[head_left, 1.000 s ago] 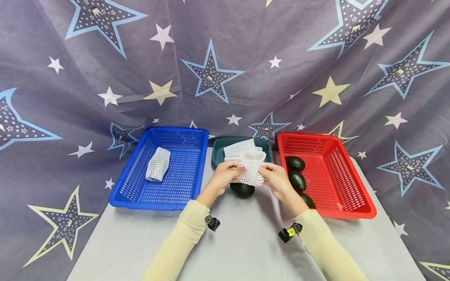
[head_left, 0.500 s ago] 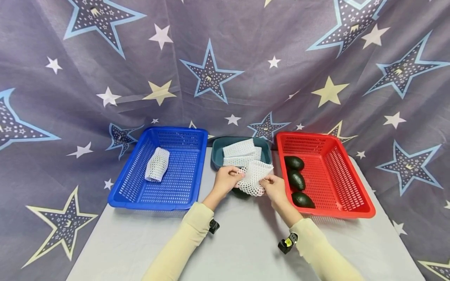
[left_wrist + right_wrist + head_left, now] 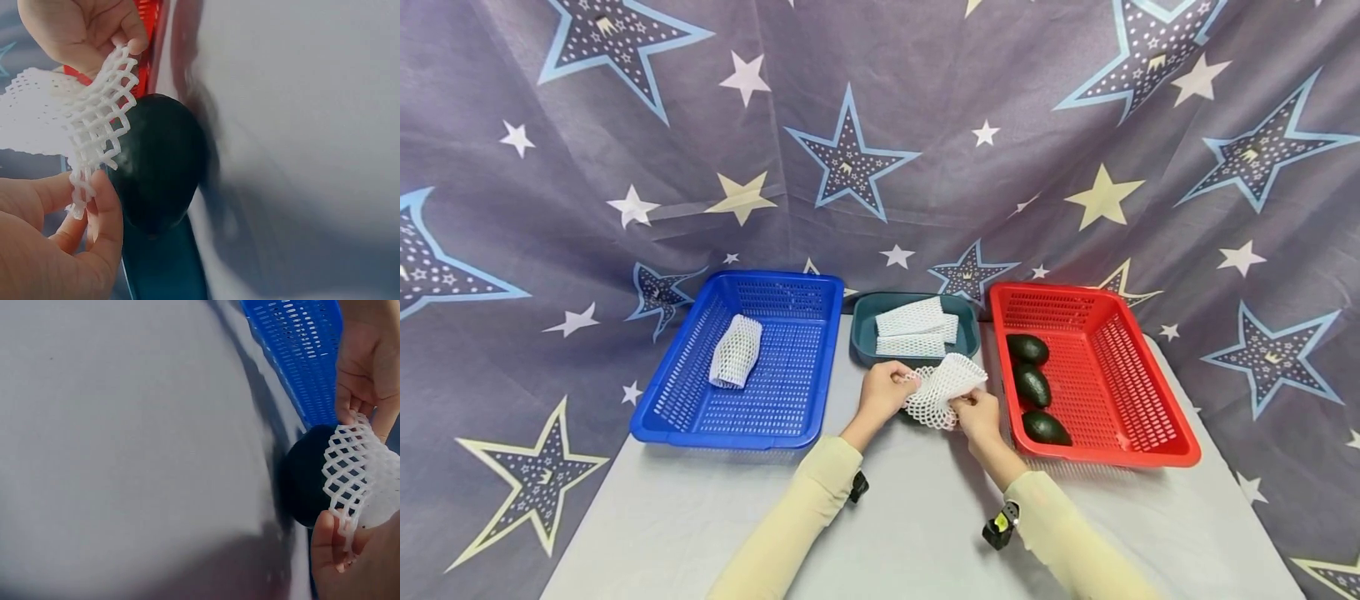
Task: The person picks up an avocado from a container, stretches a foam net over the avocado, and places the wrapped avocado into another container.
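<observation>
From the head view, I see both hands pinching a limp white foam net (image 3: 951,383) by its opposite edges, fingertips closed on it: left hand (image 3: 880,392) on one side, right hand (image 3: 979,417) on the other. It's held just in front of a smooth teal tray (image 3: 861,329) with flat net sleeves (image 3: 910,321) inside, between a slatted blue plastic basket (image 3: 790,375) and a red one (image 3: 1090,375) bearing three avocados (image 3: 1032,385).

In the left wrist view, the net's diamond mesh gapes beside a dark, egg-shaped avocado (image 3: 165,165), partly overlapping it.

The right wrist view shows soft, rounded strands stretched between the two pinches, the dark fruit behind.
</observation>
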Action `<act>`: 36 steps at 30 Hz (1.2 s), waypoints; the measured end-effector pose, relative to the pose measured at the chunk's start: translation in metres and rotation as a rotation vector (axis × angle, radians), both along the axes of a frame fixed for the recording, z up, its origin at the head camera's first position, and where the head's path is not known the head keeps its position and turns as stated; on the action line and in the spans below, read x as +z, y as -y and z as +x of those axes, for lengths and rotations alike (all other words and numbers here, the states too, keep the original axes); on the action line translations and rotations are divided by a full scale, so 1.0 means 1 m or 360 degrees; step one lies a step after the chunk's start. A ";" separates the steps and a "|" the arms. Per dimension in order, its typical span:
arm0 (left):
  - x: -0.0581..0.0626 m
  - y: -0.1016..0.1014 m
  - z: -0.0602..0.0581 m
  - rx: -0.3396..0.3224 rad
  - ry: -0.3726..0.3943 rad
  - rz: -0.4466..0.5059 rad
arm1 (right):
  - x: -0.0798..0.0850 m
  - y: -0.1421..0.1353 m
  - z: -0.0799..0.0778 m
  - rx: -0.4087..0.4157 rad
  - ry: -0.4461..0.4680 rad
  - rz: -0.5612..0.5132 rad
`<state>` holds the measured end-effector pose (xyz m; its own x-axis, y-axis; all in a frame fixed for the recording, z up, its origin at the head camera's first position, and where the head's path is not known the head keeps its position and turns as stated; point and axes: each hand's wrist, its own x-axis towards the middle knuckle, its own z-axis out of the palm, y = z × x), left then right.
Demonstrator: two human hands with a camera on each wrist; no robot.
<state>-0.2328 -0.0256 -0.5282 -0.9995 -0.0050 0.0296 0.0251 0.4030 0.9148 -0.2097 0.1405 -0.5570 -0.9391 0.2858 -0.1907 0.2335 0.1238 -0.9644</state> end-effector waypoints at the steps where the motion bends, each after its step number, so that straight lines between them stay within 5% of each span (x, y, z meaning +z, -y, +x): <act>1: 0.000 0.000 0.000 0.0004 -0.0010 -0.0013 | -0.002 0.001 0.000 -0.0016 0.0006 -0.0018; 15: -0.011 0.004 -0.003 0.0055 0.0011 -0.0092 | -0.013 0.005 0.003 -0.0063 0.0158 -0.0220; 36: -0.017 0.013 -0.004 0.0333 0.0109 -0.0295 | -0.002 0.015 0.000 0.0143 0.0361 -0.0617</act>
